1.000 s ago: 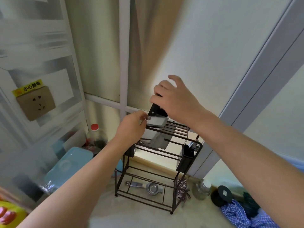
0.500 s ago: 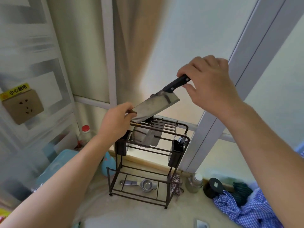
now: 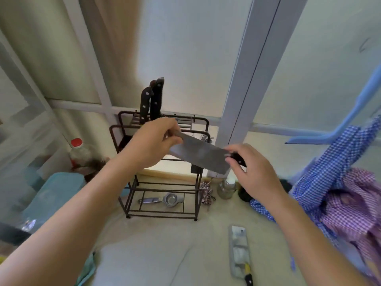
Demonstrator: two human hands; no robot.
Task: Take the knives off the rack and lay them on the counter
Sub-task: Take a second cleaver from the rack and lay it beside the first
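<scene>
A broad steel cleaver [image 3: 203, 156] with a black handle hangs in the air in front of the dark wire rack [image 3: 132, 182]. My right hand [image 3: 250, 170] grips its handle, and my left hand [image 3: 153, 141] pinches the far end of the blade. Two black knife handles [image 3: 152, 100] still stand upright in the rack's top slots. Another cleaver [image 3: 239, 252] lies flat on the beige counter [image 3: 165, 250], blade pointing away and handle toward me.
A metal squeezer [image 3: 162, 200] lies on the rack's lowest shelf. Left of the rack stand a red-capped bottle [image 3: 79, 153] and a blue lidded box [image 3: 53, 197]. A glass jar [image 3: 226, 187] and checked cloths [image 3: 340, 195] crowd the right side.
The cleaver came up out of the rack, then swung down and level in front of it. Both hands stayed on it. The view tilted down, showing the counter and the other cleaver.
</scene>
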